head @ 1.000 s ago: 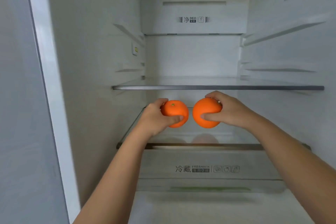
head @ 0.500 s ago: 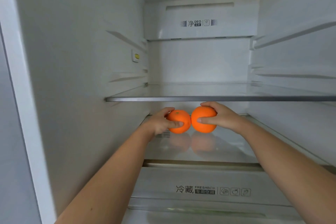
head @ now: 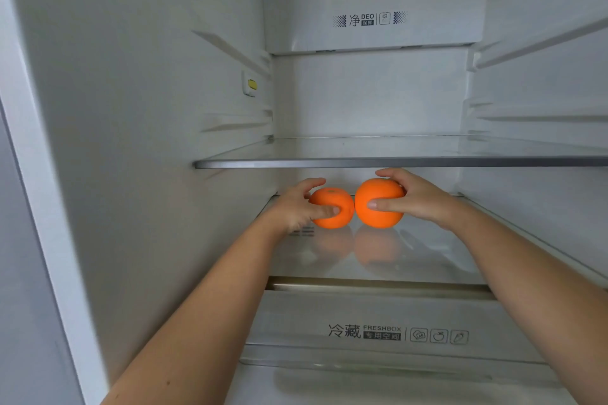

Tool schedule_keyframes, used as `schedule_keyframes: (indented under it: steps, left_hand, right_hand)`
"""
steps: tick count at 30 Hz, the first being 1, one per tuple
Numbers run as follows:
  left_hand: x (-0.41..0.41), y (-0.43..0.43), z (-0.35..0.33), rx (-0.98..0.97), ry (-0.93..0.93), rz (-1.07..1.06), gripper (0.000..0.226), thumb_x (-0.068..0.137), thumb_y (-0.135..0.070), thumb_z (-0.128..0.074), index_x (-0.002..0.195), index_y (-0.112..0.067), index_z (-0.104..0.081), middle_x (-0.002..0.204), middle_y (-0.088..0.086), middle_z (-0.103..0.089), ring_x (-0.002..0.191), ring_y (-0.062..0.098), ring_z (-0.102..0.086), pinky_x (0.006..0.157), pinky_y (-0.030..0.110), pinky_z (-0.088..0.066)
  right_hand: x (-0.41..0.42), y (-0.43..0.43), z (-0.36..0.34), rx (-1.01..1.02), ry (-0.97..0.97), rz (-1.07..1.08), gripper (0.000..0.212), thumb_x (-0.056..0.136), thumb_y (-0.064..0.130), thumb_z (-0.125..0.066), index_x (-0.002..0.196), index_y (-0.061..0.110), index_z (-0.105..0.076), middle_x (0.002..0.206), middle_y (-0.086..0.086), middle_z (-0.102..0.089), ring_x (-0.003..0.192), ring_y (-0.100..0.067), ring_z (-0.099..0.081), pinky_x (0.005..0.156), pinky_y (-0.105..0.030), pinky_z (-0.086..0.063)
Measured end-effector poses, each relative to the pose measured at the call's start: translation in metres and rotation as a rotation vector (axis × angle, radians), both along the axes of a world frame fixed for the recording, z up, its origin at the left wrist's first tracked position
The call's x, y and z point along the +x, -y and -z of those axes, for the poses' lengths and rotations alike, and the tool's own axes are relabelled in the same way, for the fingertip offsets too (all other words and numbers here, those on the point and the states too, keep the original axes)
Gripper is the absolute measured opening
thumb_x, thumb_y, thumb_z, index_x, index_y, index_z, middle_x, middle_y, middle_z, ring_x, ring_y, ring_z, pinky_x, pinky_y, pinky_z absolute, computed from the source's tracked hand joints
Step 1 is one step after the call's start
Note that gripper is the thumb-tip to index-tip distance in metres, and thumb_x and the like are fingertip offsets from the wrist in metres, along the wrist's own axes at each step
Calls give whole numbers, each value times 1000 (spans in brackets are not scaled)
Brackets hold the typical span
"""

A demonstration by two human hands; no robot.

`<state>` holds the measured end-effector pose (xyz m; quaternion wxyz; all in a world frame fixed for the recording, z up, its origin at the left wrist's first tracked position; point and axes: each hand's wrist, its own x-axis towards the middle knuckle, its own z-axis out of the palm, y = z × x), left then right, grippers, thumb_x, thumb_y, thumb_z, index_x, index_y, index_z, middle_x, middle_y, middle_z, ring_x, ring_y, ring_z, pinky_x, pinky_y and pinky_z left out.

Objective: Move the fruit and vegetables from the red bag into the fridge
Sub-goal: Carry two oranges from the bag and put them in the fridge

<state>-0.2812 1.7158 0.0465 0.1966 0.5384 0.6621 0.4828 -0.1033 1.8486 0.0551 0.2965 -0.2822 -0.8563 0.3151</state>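
Over the last second both arms have reached deeper into the fridge point(head: 148, 141). The two oranges, which were held up near the front edge, now sit low over the middle of the lower glass shelf point(head: 427, 256), beneath the upper glass shelf point(head: 394, 163). The left grip point(head: 297, 207) is curled round the left orange point(head: 332, 222), thumb across its front and fingers over the top, and the right grip point(head: 421, 197) clasps the right orange point(head: 378, 219) in the same way; neither has loosened. The fruits lie side by side, touching or all but touching. Their reflections start straight under them in the glass, so they look set down or just short of it, though I cannot tell which. The carrying looks done for this pair, and what remains is to let go gently, since round fruit may roll on smooth glass. The FRESHBOX drawer point(head: 362, 332) below stands closed, and the red bag is out of view, so what is left to move cannot be judged
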Motion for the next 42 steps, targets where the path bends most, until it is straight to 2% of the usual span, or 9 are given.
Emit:
schedule_keyframes:
  steps: [6, 9, 12, 15, 18, 21, 25, 35, 42]
  left_hand:
    - [3, 9, -1, 55, -115, -122, 69, 78, -23, -72, 137, -26, -37, 145, 6, -35, 128, 24, -38, 103, 33, -35]
    - [10, 20, -5, 58, -319, -228, 66, 81, -27, -68, 138, -25, -36, 144, 8, -35, 128, 23, -38, 94, 22, -30]
    - [25, 40, -2, 99, -386, -305, 62, 83, -29, -64, 138, -23, -37, 140, 10, -37, 119, 24, -47, 85, 14, -30]
    - [46, 65, 9, 157, -485, -395, 57, 85, -29, -62, 137, -21, -39, 136, 11, -40, 120, 26, -46, 95, 24, -35]
    - [64, 92, 24, 234, -593, -430, 51, 85, -26, -61, 133, -17, -45, 132, 8, -45, 119, 27, -46, 93, 33, -40]
    - [83, 124, 37, 287, -703, -487, 47, 82, -32, -55, 125, -14, -53, 124, 11, -54, 109, 32, -54, 84, 41, -48]
    - [97, 163, 50, 310, -798, -567, 47, 79, -37, -44, 116, -11, -59, 115, 13, -60, 96, 33, -61, 73, 41, -52]
    - [103, 257, 89, 242, -839, -856, 35, 86, -28, -49, 112, -8, -62, 116, 9, -61, 102, 28, -59, 80, 40, -51]
    - [110, 313, 113, 118, -836, -1078, 35, 86, -29, -47, 112, -9, -62, 115, 10, -62, 101, 29, -59, 80, 40, -51]
  right_hand:
    - [12, 11, -7, 26, 105, 71, 82, 75, 39, -71, 141, 25, -25, 146, -7, -32, 125, -25, -40, 97, -37, -37]
    - [20, 24, -13, 70, 154, 139, 84, 76, 42, -69, 143, 24, -22, 149, -8, -26, 131, -25, -34, 99, -37, -32]
    - [26, 48, -10, 89, 144, 231, 81, 78, 42, -66, 143, 21, -22, 146, -11, -30, 128, -27, -37, 90, -33, -33]
    - [25, 81, 4, 198, 122, 320, 72, 80, 44, -63, 139, 22, -30, 136, -13, -37, 121, -31, -41, 86, -34, -36]
    - [22, 116, 18, 354, 65, 334, 59, 82, 42, -59, 132, 19, -40, 125, -12, -44, 114, -32, -44, 90, -41, -40]
    - [18, 147, 30, 458, -7, 291, 51, 83, 38, -58, 128, 17, -45, 127, -8, -47, 115, -31, -44, 89, -40, -41]
    - [10, 186, 48, 473, -114, 161, 44, 83, 31, -59, 124, 19, -49, 119, -4, -53, 109, -28, -47, 83, -37, -41]
    - [-16, 261, 86, 600, -284, -120, 39, 81, 25, -47, 111, 5, -61, 109, -12, -63, 102, -33, -59, 86, -47, -48]
    - [-18, 308, 97, 614, -317, -302, 38, 85, 27, -43, 110, 6, -63, 106, -9, -66, 97, -29, -61, 85, -38, -47]
